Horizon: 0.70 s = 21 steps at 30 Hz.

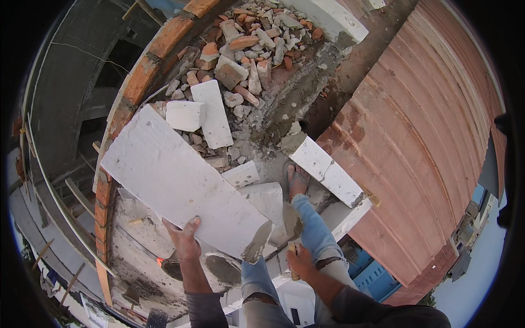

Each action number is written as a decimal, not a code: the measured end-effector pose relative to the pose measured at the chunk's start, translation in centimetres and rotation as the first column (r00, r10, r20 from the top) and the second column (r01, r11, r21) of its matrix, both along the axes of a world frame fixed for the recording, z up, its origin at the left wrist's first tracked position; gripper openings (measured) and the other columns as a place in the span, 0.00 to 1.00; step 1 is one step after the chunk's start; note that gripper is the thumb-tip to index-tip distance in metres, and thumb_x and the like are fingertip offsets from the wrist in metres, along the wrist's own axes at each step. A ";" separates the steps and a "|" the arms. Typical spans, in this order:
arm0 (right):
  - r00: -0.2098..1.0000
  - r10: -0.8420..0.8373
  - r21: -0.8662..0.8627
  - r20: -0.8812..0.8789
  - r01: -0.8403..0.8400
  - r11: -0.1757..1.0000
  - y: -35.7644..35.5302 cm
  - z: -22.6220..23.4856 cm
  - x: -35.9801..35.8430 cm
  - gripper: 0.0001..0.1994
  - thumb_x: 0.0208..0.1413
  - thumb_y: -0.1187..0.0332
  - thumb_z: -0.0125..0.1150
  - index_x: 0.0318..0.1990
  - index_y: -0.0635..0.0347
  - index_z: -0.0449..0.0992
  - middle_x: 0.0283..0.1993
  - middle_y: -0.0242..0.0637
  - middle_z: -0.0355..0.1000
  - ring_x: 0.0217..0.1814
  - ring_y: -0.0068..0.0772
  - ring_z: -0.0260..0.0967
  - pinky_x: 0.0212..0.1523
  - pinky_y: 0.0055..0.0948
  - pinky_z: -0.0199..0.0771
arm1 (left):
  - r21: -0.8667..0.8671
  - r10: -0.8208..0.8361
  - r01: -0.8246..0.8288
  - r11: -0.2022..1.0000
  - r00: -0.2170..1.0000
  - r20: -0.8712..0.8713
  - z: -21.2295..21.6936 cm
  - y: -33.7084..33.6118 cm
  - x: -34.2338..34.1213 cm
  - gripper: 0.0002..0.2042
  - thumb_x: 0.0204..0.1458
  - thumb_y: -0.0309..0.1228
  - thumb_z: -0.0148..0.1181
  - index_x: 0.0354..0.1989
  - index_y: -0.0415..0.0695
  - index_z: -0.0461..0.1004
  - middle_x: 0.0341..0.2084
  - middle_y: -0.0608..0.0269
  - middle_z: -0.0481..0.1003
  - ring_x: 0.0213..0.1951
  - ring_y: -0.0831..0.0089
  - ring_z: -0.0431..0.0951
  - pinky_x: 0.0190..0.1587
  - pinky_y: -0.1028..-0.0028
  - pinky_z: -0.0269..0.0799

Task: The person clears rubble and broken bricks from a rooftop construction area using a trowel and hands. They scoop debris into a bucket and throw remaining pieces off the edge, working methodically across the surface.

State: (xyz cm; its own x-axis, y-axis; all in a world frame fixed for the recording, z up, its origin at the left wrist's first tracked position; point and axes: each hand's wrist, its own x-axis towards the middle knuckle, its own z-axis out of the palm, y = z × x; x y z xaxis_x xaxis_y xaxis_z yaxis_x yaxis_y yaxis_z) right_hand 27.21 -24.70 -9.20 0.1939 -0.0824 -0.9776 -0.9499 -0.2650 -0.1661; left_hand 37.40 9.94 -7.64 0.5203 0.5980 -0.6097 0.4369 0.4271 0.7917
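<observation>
A long white lightweight block point(180, 175) is held up in front of me. My left hand point(185, 238) grips its near left edge, thumb on top. Grey mortar point(257, 241) coats the block's lower right end. My right hand point(300, 261) is closed around the wooden handle of a trowel, and the trowel's mortar-smeared blade point(292, 220) points away from me, to the right of the block. Beyond it, a cracked white block point(327, 170) is set along the wall's edge, near my sandalled foot point(297, 177).
Broken brick rubble point(257, 49) and loose white block pieces point(213, 113) lie ahead. A curved orange brick edge point(141, 79) borders the left side, above a drop. Two round containers, one a bucket point(223, 267), stand near my legs. A reddish corrugated roof point(421, 142) slopes away at right.
</observation>
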 end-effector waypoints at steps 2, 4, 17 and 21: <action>0.999 0.046 -0.002 0.002 -0.046 0.999 0.1 -0.3 0.1 0.10 0.62 0.67 0.60 0.44 0.64 0.71 0.31 0.38 0.73 0.23 0.28 0.72 0.23 0.32 0.75 | 0.068 -0.190 0.193 0.979 0.981 -0.039 0.3 -1.8 6.7 0.53 0.39 0.23 0.74 0.75 0.40 0.47 0.63 0.48 0.64 0.62 0.54 0.68 0.66 0.56 0.67; 0.978 0.191 -0.041 0.082 -0.188 0.981 0.4 -0.6 0.4 0.13 0.60 0.64 0.61 0.45 0.66 0.72 0.33 0.45 0.76 0.27 0.39 0.77 0.28 0.39 0.78 | 0.151 -0.363 0.392 0.907 0.912 -0.188 -0.7 -4.0 13.8 0.53 0.37 0.25 0.77 0.72 0.33 0.48 0.63 0.47 0.64 0.62 0.56 0.69 0.66 0.59 0.67; 0.882 0.414 0.220 -0.223 -0.368 0.903 0.6 2.4 8.8 0.26 0.60 0.53 0.54 0.56 0.67 0.68 0.45 0.62 0.80 0.51 0.65 0.80 0.53 0.59 0.78 | 0.288 -0.518 0.957 0.045 0.269 -0.812 -9.0 -27.4 40.3 0.59 0.37 0.48 0.79 0.76 0.40 0.47 0.64 0.36 0.60 0.67 0.41 0.61 0.67 0.46 0.62; 0.887 0.407 0.290 -0.217 -0.339 0.895 0.2 3.2 11.0 0.26 0.60 0.53 0.53 0.59 0.64 0.67 0.47 0.61 0.80 0.51 0.66 0.79 0.54 0.58 0.77 | 0.303 -0.469 0.952 0.036 0.284 -0.836 -10.5 -32.1 43.0 0.58 0.38 0.46 0.80 0.75 0.43 0.47 0.61 0.38 0.62 0.64 0.41 0.62 0.63 0.46 0.64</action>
